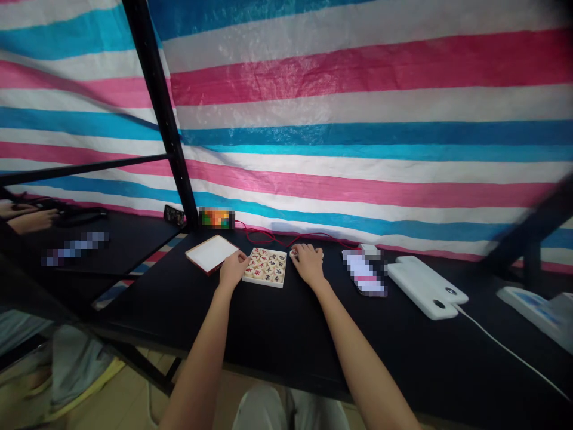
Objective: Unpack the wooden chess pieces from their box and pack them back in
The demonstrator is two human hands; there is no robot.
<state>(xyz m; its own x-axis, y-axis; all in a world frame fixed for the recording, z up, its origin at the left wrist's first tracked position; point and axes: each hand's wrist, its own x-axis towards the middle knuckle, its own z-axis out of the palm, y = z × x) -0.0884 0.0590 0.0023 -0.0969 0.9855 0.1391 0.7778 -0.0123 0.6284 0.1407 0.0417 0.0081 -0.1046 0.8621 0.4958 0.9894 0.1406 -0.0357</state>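
Observation:
A shallow white box [264, 285] lies on the black table, packed with round Chinese chess pieces [267, 264] marked in red and black. My left hand [233, 269] is at the box's left edge, its fingers curled closed against it. To the right of the box, my right hand [308, 261] is low over the table. Its fingers are closed round a Chinese chess piece [293, 253]; whether more pieces are under the palm is hidden. The box's lid [212, 253], with a white inside and brown rim, lies left of my left hand.
A phone [364, 273] and a white device [425, 286] with a cable lie to the right. A lit screen [216, 218] stands at the back by a black post [163, 113], with a red cable [262, 234] nearby. Another person's hands [31, 218] are at the far left.

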